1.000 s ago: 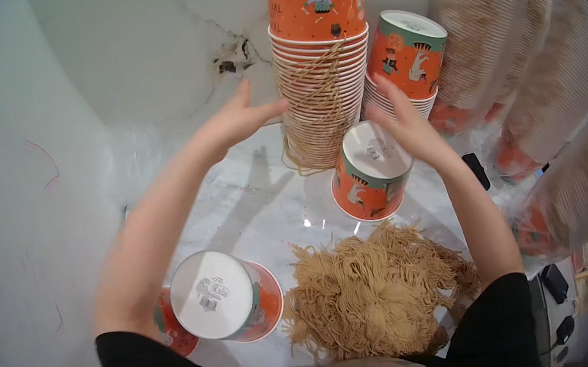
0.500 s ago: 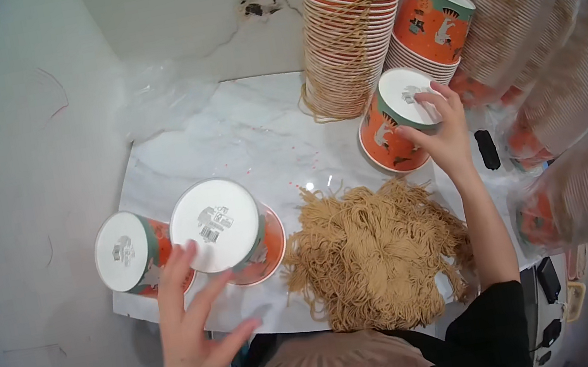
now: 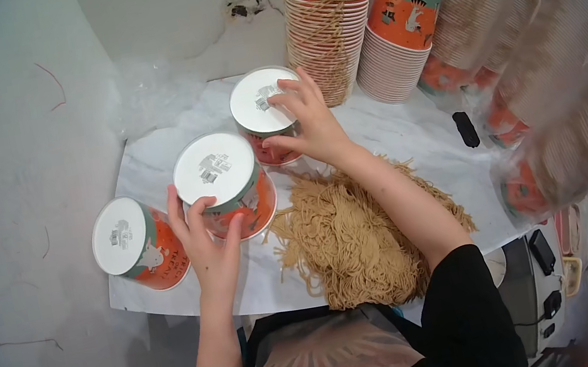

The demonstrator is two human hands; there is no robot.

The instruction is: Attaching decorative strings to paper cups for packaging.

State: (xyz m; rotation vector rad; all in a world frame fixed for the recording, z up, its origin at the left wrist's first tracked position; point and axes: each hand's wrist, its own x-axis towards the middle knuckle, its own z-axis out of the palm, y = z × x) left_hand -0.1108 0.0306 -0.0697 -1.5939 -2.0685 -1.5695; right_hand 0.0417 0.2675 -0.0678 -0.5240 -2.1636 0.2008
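My right hand (image 3: 311, 121) grips an inverted orange and green paper tub (image 3: 265, 100) from its right side, fingers over the white base and thumb along the wall. My left hand (image 3: 205, 234) has its fingers and thumb round the near side of a second inverted paper tub (image 3: 216, 167). To the left of that hand, a third such tub (image 3: 122, 233) stands on its own. A heap of tan strings, like noodles or yarn (image 3: 351, 240), lies on the white marbled table (image 3: 165, 143), partly under my right forearm.
Behind my right hand rises a tall stack of nested tubs (image 3: 331, 12), tan strands draped over it. A shorter stack (image 3: 394, 40) stands beside it. Plastic-wrapped stacks (image 3: 552, 43) line the right side, near a black object (image 3: 465, 130). A wall (image 3: 35, 190) borders the left.
My right hand has brought its tub leftward, away from the stacks, to beside the middle tub. My left hand has closed round the middle tub, which sits slightly farther back.
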